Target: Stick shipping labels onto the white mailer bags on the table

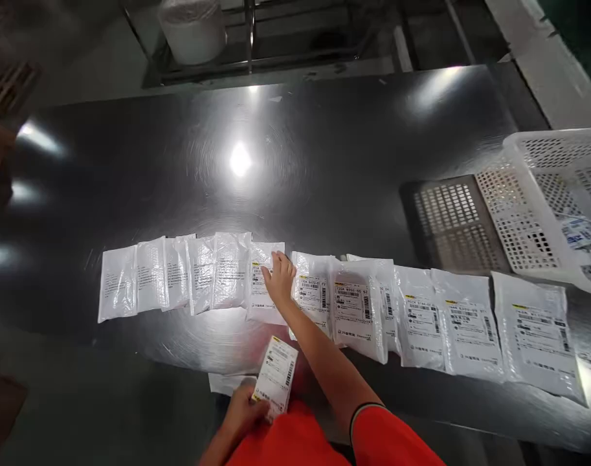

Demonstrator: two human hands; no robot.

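Note:
Near the table's front edge, my left hand (245,411) grips a small stack of printed labels (277,372) with barcodes and yellow marks. Beside that hand, a white strip (222,383) pokes out; whether it is held cannot be made out. My right hand (279,277) lies with fingers spread on a white padded mailer (266,298), covering part of its label. To the right of it, several mailers (356,309) bear similar labels. On its left, several more mailers (120,281) show only faint printed lines and overlap side by side.
The mailers lie in a row along the shiny metal table (324,168). A white perforated plastic basket (538,207) with some packets inside stands at the right. Behind the table are a metal rack (250,32) and a white roll or bucket (192,32).

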